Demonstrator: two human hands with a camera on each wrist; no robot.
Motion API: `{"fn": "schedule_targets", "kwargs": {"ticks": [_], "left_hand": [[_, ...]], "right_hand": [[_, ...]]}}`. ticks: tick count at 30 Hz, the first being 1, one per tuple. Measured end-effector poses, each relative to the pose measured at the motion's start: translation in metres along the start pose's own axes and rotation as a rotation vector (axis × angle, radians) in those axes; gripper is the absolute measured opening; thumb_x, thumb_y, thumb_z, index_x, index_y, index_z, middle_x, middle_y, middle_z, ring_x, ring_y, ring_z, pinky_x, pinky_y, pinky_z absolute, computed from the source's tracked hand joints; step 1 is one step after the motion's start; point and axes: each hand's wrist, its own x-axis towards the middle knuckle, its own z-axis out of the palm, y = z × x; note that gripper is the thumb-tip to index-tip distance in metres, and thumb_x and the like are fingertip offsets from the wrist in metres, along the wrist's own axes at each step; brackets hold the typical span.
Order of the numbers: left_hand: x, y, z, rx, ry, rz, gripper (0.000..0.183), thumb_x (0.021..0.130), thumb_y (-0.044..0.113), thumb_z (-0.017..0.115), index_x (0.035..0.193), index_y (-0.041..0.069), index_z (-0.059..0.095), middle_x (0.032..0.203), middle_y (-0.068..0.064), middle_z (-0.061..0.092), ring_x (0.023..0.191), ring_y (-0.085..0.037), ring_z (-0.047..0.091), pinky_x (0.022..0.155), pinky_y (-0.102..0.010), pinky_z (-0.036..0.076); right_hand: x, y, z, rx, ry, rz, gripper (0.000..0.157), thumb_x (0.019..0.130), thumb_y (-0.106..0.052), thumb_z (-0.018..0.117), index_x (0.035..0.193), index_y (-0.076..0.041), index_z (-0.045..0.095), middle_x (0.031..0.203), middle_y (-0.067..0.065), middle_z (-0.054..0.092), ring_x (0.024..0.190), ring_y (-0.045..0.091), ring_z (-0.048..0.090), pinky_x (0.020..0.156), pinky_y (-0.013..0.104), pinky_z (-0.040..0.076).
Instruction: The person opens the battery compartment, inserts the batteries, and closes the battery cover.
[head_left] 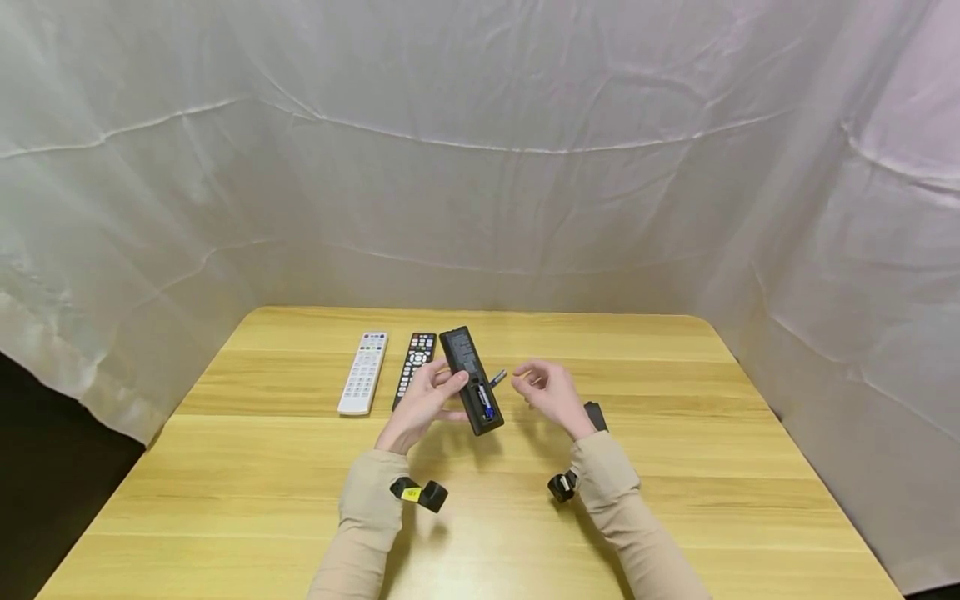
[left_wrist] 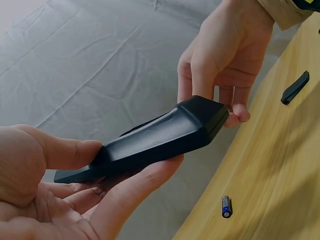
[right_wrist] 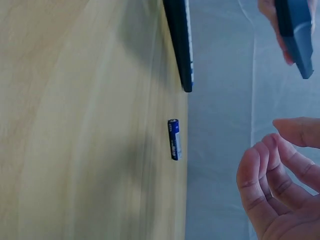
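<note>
My left hand [head_left: 429,402] holds a black remote control [head_left: 460,354] above the table, thumb on its back and fingers beneath. Its battery compartment faces up uncovered, and a blue-and-white battery [head_left: 486,403] shows inside. On the table to the right of the remote lies a loose battery [head_left: 498,377], blue in the right wrist view [right_wrist: 174,139]. My right hand [head_left: 553,393] hovers just right of that battery, fingers loosely bent and nothing between them. By my right wrist lies a small black cover-like piece [head_left: 596,415], partly hidden in the head view.
Left of the held remote, a white remote [head_left: 363,373] and a second black remote [head_left: 417,360] lie buttons up on the wooden table [head_left: 510,517]. My left hand partly covers the second one. Pale cloth [head_left: 480,208] hangs around the back and sides.
</note>
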Motion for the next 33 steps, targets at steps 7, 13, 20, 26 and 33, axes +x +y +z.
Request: {"fn": "schedule_targets", "kwargs": {"ticks": [7,13,20,26,33], "left_hand": [[0.000,-0.002,-0.001,-0.001,0.015,-0.007,0.044,0.105,0.010,0.050,0.147,0.000,0.043,0.135,-0.034,0.057,0.101,-0.024,0.072,0.079,-0.044,0.066],[0.001,-0.003,0.000,0.000,0.018,-0.005,0.043,0.105,0.010,0.050,0.147,0.000,0.043,0.135,-0.034,0.058,0.100,-0.024,0.072,0.079,-0.044,0.066],[0.001,-0.002,-0.001,0.017,0.018,-0.001,0.042,0.105,0.011,0.050,0.146,0.000,0.044,0.134,-0.034,0.058,0.100,-0.022,0.071,0.079,-0.045,0.066],[0.001,-0.003,0.000,0.016,0.016,-0.002,0.041,0.106,0.011,0.049,0.145,0.000,0.044,0.135,-0.034,0.058,0.101,-0.023,0.071,0.079,-0.044,0.066],[0.001,-0.002,-0.001,0.023,0.016,0.001,0.042,0.105,0.011,0.050,0.146,0.002,0.044,0.135,-0.033,0.058,0.104,-0.024,0.070,0.080,-0.047,0.066]], "right_hand": [[0.008,0.003,0.005,0.002,0.013,0.048,0.023,0.094,-0.012,0.068,0.112,0.002,0.070,0.090,0.018,0.071,0.078,0.040,0.069,0.058,0.024,0.057],[0.020,0.007,0.012,-0.024,0.025,0.088,0.022,0.095,-0.015,0.067,0.111,-0.001,0.071,0.094,0.019,0.073,0.075,0.037,0.071,0.061,0.023,0.056],[0.036,0.013,0.019,-0.051,0.008,0.137,0.024,0.095,-0.015,0.066,0.113,0.001,0.069,0.087,0.017,0.071,0.071,0.035,0.071,0.053,0.019,0.049],[0.046,0.017,0.025,-0.057,0.002,0.227,0.024,0.095,-0.016,0.066,0.114,-0.001,0.067,0.092,0.022,0.074,0.068,0.027,0.070,0.054,0.021,0.052],[0.057,0.022,0.033,-0.090,0.000,0.309,0.025,0.096,-0.020,0.065,0.113,-0.002,0.064,0.095,0.019,0.076,0.067,0.019,0.073,0.063,0.028,0.063]]}}
